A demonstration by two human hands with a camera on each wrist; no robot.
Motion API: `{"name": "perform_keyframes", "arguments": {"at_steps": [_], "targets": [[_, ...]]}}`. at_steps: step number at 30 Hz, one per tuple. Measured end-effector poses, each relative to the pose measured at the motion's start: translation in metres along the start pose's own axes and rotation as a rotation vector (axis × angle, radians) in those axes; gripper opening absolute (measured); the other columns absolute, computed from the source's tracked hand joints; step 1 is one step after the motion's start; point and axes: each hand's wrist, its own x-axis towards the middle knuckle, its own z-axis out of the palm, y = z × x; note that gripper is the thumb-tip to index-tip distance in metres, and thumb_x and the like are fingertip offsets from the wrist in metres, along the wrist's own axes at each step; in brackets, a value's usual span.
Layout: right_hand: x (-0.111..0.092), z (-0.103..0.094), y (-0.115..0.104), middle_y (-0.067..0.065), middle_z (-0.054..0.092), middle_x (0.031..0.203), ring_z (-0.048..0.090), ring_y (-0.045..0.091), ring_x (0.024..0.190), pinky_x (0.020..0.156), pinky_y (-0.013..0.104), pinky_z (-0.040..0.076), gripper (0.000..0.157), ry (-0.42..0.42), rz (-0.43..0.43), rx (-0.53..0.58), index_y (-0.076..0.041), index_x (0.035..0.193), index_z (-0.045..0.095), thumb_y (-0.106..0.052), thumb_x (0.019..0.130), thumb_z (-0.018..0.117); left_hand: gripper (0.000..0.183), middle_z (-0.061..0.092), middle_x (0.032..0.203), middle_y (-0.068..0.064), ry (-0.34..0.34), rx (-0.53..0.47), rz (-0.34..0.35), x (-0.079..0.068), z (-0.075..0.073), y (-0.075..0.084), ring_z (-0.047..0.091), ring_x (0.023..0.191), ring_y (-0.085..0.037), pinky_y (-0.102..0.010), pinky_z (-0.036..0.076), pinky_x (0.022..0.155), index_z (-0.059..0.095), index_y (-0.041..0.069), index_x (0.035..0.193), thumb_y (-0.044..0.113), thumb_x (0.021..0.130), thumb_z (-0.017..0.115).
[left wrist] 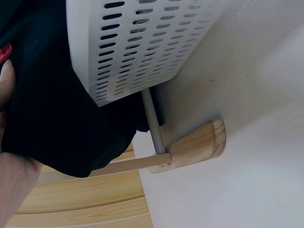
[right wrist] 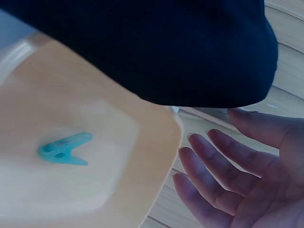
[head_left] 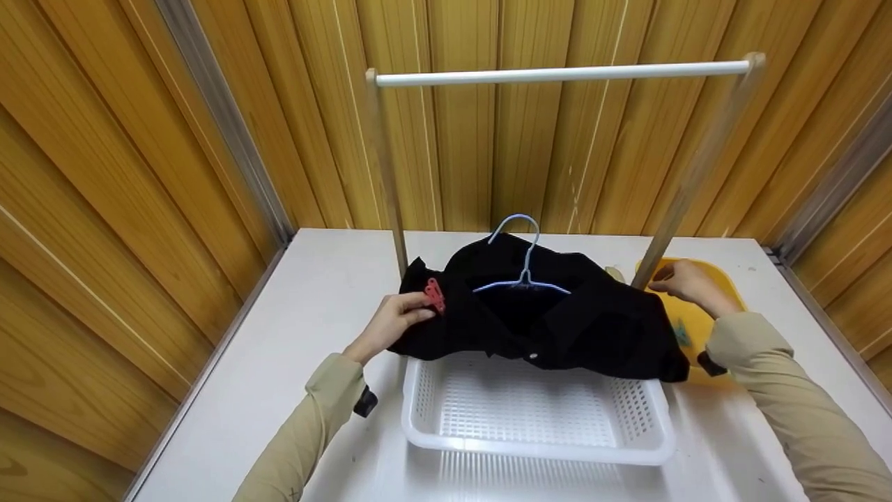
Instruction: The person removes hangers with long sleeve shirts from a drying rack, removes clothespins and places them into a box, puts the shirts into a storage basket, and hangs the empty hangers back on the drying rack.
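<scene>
A black collared garment (head_left: 613, 335) hangs on a light blue wire hanger (head_left: 527, 268), draped across the back of a white perforated basket (head_left: 536, 453). At its left shoulder, my left hand (head_left: 390, 322) pinches a red clothespin (head_left: 435, 295) that lies against the cloth. In the left wrist view only the tip of that red clothespin (left wrist: 5, 52) shows, beside the thumb. My right hand (head_left: 690, 284) is over the yellow basin (head_left: 725, 275), its fingers loosely bent and holding nothing. A teal clothespin (right wrist: 66, 149) lies inside the basin, below the garment's sleeve.
A rack with wooden posts (head_left: 679, 188) and a white crossbar (head_left: 557, 74) rises behind the garment. Its wooden foot (left wrist: 194, 145) stands on the white table (head_left: 279, 335). Wood-patterned panels (head_left: 467, 153) enclose the back and sides.
</scene>
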Motion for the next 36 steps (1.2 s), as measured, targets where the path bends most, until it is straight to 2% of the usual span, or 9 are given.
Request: {"name": "perform_keyframes", "arguments": {"at_steps": [7, 13, 19, 27, 36], "targets": [[-0.004, -0.003, -0.013, 0.031, 0.057, 0.093, 0.056, 0.038, 0.08, 0.067, 0.043, 0.047, 0.037, -0.012, 0.007, 0.007, 0.021, 0.103, 0.052, -0.013, 0.089, 0.056, 0.009, 0.063, 0.088, -0.016, 0.0, 0.004, 0.012, 0.0, -0.001, 0.0, 0.056, 0.083, -0.026, -0.032, 0.044, 0.076, 0.064, -0.009, 0.089, -0.005, 0.082, 0.061], [-0.012, -0.003, -0.022, 0.027, 0.059, 0.093, 0.055, 0.037, 0.082, 0.069, 0.044, 0.046, 0.029, 0.041, -0.049, 0.002, 0.017, 0.101, 0.057, -0.01, 0.09, 0.055, 0.01, 0.063, 0.091, -0.015, -0.007, 0.0, 0.005, 0.0, -0.001, 0.0, 0.055, 0.085, -0.025, -0.031, 0.043, 0.077, 0.064, -0.008, 0.091, -0.003, 0.083, 0.06], [-0.02, -0.004, -0.035, 0.027, 0.059, 0.097, 0.055, 0.039, 0.087, 0.074, 0.048, 0.044, 0.028, 0.091, -0.064, 0.012, 0.014, 0.103, 0.058, -0.011, 0.09, 0.055, 0.01, 0.064, 0.092, -0.014, -0.007, 0.014, -0.013, 0.001, -0.001, 0.0, 0.056, 0.086, -0.024, -0.031, 0.043, 0.077, 0.065, -0.007, 0.091, -0.003, 0.083, 0.061], [-0.028, -0.001, -0.056, 0.023, 0.06, 0.094, 0.055, 0.038, 0.085, 0.07, 0.047, 0.045, 0.023, 0.194, -0.128, -0.026, 0.009, 0.099, 0.061, -0.011, 0.09, 0.056, 0.01, 0.064, 0.092, -0.014, 0.001, 0.015, -0.015, 0.001, 0.0, -0.001, 0.056, 0.086, -0.025, -0.032, 0.043, 0.078, 0.065, -0.007, 0.092, -0.003, 0.084, 0.06], [-0.032, 0.007, -0.075, 0.02, 0.062, 0.092, 0.058, 0.034, 0.083, 0.069, 0.046, 0.045, 0.019, 0.327, -0.21, 0.019, 0.005, 0.098, 0.063, -0.011, 0.089, 0.058, 0.01, 0.064, 0.091, -0.014, 0.006, 0.009, -0.018, 0.002, 0.001, -0.002, 0.056, 0.086, -0.024, -0.031, 0.043, 0.078, 0.065, -0.007, 0.091, -0.004, 0.083, 0.061]]}}
